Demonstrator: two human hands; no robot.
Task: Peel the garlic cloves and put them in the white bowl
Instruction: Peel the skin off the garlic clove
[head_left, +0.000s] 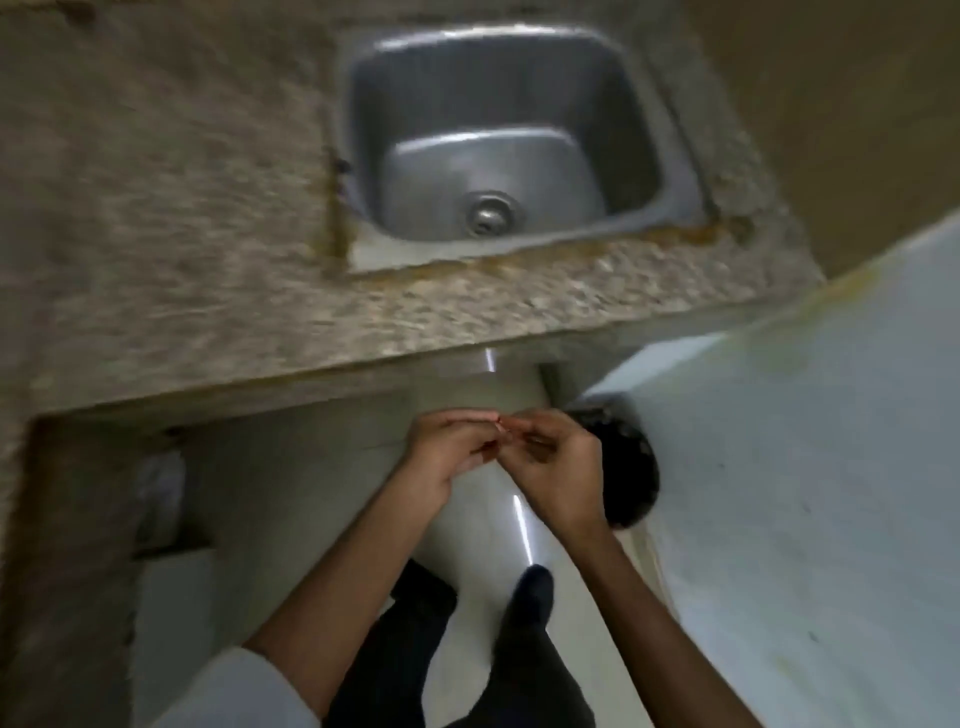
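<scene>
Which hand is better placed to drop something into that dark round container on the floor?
Right, probably. The right hand is directly beside the dark container, overlapping it in view; the left hand is farther off.

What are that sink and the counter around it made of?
The sink looks like stainless steel: grey, dull-brushed metal with soft highlights and a metal drain. The counter looks like polished speckled granite or a similar stone, with beige and brown flecks; the blur leaves the exact stone open.
</scene>
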